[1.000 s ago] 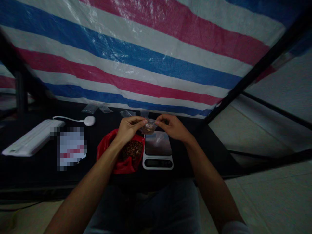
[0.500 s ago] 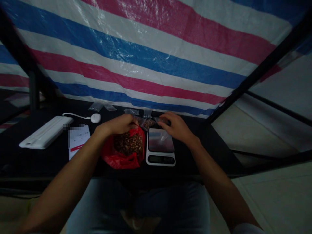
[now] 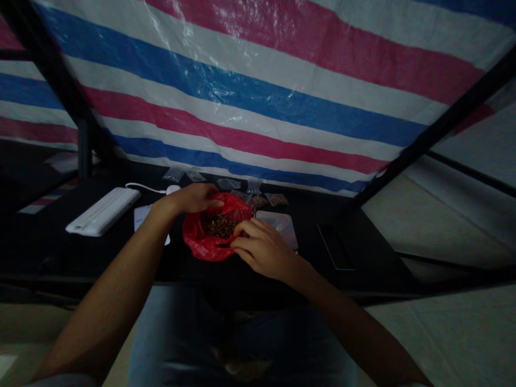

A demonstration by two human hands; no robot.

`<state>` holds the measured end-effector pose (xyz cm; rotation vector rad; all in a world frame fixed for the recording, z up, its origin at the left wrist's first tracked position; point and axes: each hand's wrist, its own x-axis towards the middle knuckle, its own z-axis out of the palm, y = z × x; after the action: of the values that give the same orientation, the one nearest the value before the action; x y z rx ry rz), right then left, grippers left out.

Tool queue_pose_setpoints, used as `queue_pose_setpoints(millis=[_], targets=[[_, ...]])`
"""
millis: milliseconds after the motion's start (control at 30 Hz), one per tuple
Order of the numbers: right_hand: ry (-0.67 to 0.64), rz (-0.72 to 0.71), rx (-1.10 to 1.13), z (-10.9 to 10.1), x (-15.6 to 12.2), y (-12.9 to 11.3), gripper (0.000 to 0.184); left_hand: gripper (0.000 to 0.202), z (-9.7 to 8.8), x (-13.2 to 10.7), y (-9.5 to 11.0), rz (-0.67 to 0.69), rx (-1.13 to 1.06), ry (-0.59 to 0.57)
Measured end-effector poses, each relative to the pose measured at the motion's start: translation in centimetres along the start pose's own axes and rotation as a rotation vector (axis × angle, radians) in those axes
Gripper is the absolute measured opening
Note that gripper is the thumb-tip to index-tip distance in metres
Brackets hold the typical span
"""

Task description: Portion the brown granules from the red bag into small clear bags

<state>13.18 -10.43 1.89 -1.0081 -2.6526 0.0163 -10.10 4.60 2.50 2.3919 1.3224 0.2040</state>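
A red plastic bag (image 3: 201,244) stands on the black table with its mouth spread, and small brown seeds or grains (image 3: 220,224) fill its inside. My left hand (image 3: 197,198) is closed on the bag's far rim, thumb over the plastic. At the near right rim, the fingers of my right hand (image 3: 262,244) pinch the red plastic. Partly covered by that hand is a digital kitchen scale (image 3: 284,226). Small clear bags of brown grains (image 3: 277,199) lie behind the scale, some with their ends overlapping.
Several flat clear bags (image 3: 229,184) lie along the back edge by the striped sheet (image 3: 258,129). A white power bank (image 3: 102,211) with a cable and a phone (image 3: 141,215) are at left. Another dark phone (image 3: 335,247) lies at right. Black frame posts (image 3: 435,129) flank the table.
My right hand has left the small bags behind the scale and come to the red bag's right rim. A small filled bag now lies at the back. The view has shifted somewhat.
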Motion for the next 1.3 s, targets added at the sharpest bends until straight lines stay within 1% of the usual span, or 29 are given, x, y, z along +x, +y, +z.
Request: queue_pose_setpoints(millis=[67,100,133,200,267,300,367,400,467,500,533,567,600,633,667,700,733,800,833,867,933,967,1000,1033,1100,1133,1167,1233,1300], targets=[[0.098,-0.064,0.032,-0.6,-0.3,0.1,0.015,0.038,0.0,-0.2,-0.2,-0.041,0.042,-0.024],[0.113,-0.103,0.040,-0.7,-0.6,0.0,0.015,0.032,-0.1,-0.3,-0.2,-0.038,0.034,-0.018],[0.102,-0.139,0.045,-0.8,-0.9,-0.1,0.014,0.029,-0.2,-0.3,-0.2,-0.025,0.010,0.008],[0.044,-0.186,0.058,-0.7,-1.5,-0.4,0.014,0.028,-0.4,-0.4,-0.1,0.015,-0.084,0.096],[0.016,-0.199,0.091,-0.8,-2.0,-0.6,0.021,0.031,-0.5,-0.5,0.0,0.059,-0.213,0.149],[0.032,-0.195,0.121,-0.8,-2.1,-0.7,0.024,0.033,-0.5,-0.6,0.1,0.071,-0.261,0.156],[0.120,-0.160,0.207,-1.0,-1.9,-0.6,0.024,0.036,-0.4,-1.1,0.5,0.056,-0.255,0.188],[0.174,-0.117,0.253,-1.0,-1.6,-0.5,0.025,0.038,-0.2,-1.4,0.8,0.043,-0.200,0.231],[0.243,0.014,0.313,-0.9,-0.6,-0.1,0.028,0.041,0.1,-2.3,1.9,0.053,-0.067,0.366],[0.234,0.085,0.321,-0.7,-0.1,0.1,0.030,0.040,0.3,-2.9,2.6,0.092,-0.029,0.414],[0.186,0.144,0.321,-0.5,0.4,0.1,0.032,0.036,0.6,-3.5,3.3,0.144,-0.031,0.434],[0.108,0.175,0.324,-0.3,0.8,0.1,0.033,0.031,0.9,-4.1,4.1,0.204,-0.065,0.384],[0.015,0.173,0.338,-0.1,1.1,-0.1,0.034,0.028,1.1,-4.8,4.8,0.235,-0.107,0.274],[-0.081,0.142,0.367,0.1,1.3,-0.5,0.035,0.025,1.4,-5.5,5.3,0.223,-0.124,0.140],[-0.166,0.093,0.410,0.1,1.4,-0.9,0.034,0.025,1.6,-6.2,5.6,0.197,-0.112,0.031],[-0.232,0.039,0.458,0.1,1.3,-1.5,0.034,0.025,1.8,-6.8,5.7,0.157,-0.091,-0.036],[-0.276,-0.008,0.501,0.0,1.2,-2.0,0.033,0.026,2.0,-7.4,5.6,0.115,-0.061,-0.075],[-0.301,-0.056,0.547,-0.2,1.1,-2.6,0.031,0.026,2.2,-8.6,5.0,0.043,-0.005,-0.075],[-0.272,-0.059,0.553,-0.3,1.0,-2.7,0.031,0.025,2.3,-9.1,4.7,0.012,0.016,-0.068],[-0.214,-0.049,0.551,-0.3,1.1,-2.6,0.030,0.023,2.4,-9.5,4.4,-0.017,0.035,-0.063],[-0.056,0.008,0.537,-0.1,1.7,-1.8,0.031,0.022,2.8,-10.1,4.0,-0.071,0.068,-0.065],[0.006,0.045,0.522,0.1,2.1,-1.2,0.032,0.026,3.0,-10.2,4.0,-0.090,0.080,-0.071],[0.033,0.076,0.498,0.4,2.6,-0.6,0.032,0.031,3.3,-10.2,4.0,-0.099,0.089,-0.077],[0.021,0.096,0.462,0.8,3.2,0.0,0.030,0.037,3.6,-10.1,4.1,-0.097,0.091,-0.080],[-0.092,0.102,0.366,1.6,4.3,1.0,0.023,0.046,4.2,-9.6,4.3,-0.056,0.075,-0.073],[-0.151,0.109,0.314,2.0,4.8,1.4,0.022,0.049,4.4,-9.2,4.4,-0.034,0.061,-0.065],[-0.199,0.119,0.271,2.4,5.2,1.7,0.025,0.052,4.6,-8.9,4.5,-0.020,0.047,-0.059],[-0.247,0.148,0.218,2.9,5.8,2.0,0.031,0.052,4.8,-8.1,4.5,-0.025,0.031,-0.066],[-0.261,0.163,0.208,3.2,6.1,2.2,0.029,0.046,4.9,-7.5,4.5,-0.060,0.048,-0.087]])
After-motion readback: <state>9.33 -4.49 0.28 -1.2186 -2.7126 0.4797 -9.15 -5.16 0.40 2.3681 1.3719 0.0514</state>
